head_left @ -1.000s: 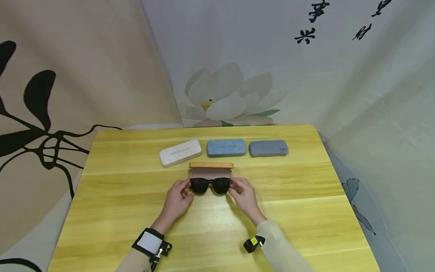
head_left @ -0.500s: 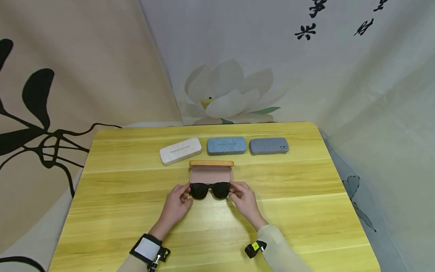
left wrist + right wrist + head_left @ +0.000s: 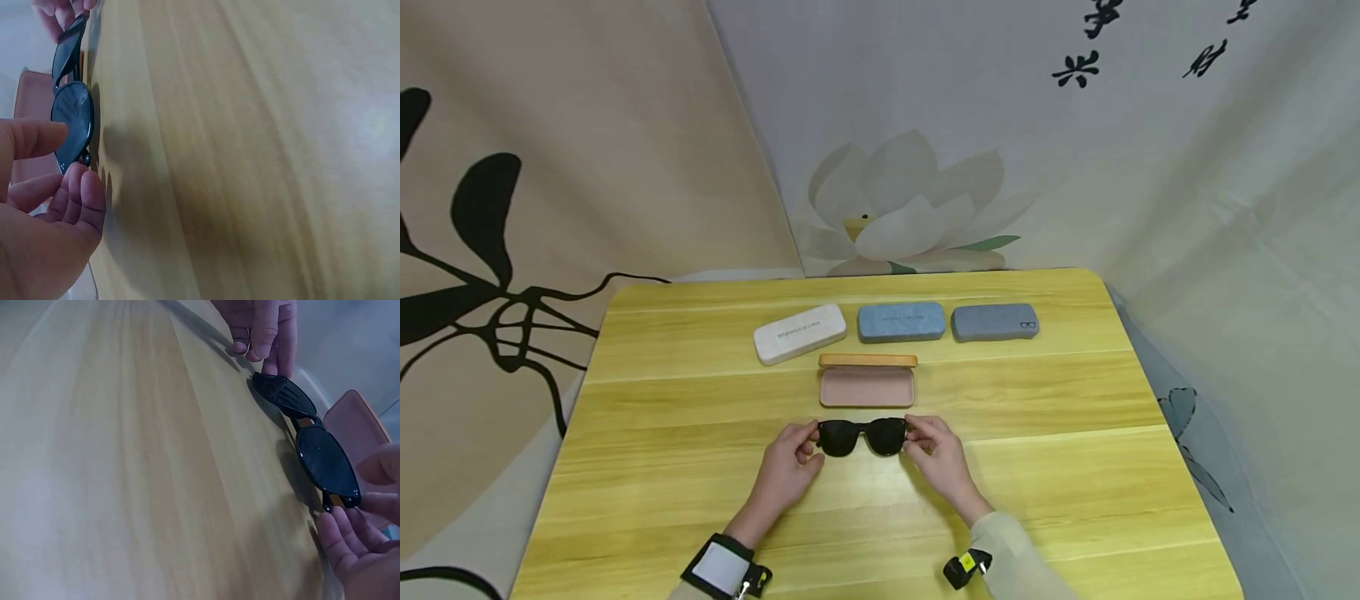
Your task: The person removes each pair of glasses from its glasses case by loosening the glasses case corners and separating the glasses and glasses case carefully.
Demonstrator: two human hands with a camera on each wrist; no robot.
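Black sunglasses (image 3: 886, 436) with dark lenses are held level between both hands, just in front of an open glasses case (image 3: 867, 387) with a pink lining and an orange-brown edge. My left hand (image 3: 784, 468) pinches the frame's left end, and my right hand (image 3: 942, 460) pinches the right end. In the left wrist view the sunglasses (image 3: 74, 119) hang close over the wood, with the thumb in front of the near lens. The right wrist view shows fingertips at the hinge end of the sunglasses (image 3: 325, 461), their shadow falling on the table beneath.
Behind the open case, three closed glasses cases stand in a row: a white one (image 3: 799, 333), a blue one (image 3: 901, 322) and a grey one (image 3: 995, 322). All sit on a yellow wood-grain table (image 3: 1075, 467). Printed curtains (image 3: 910, 108) hang behind its far edge.
Both hands have drawn the sunglasses toward the person, away from over the open case. The case's pink inside now shows in full. The other cases have stayed in place.
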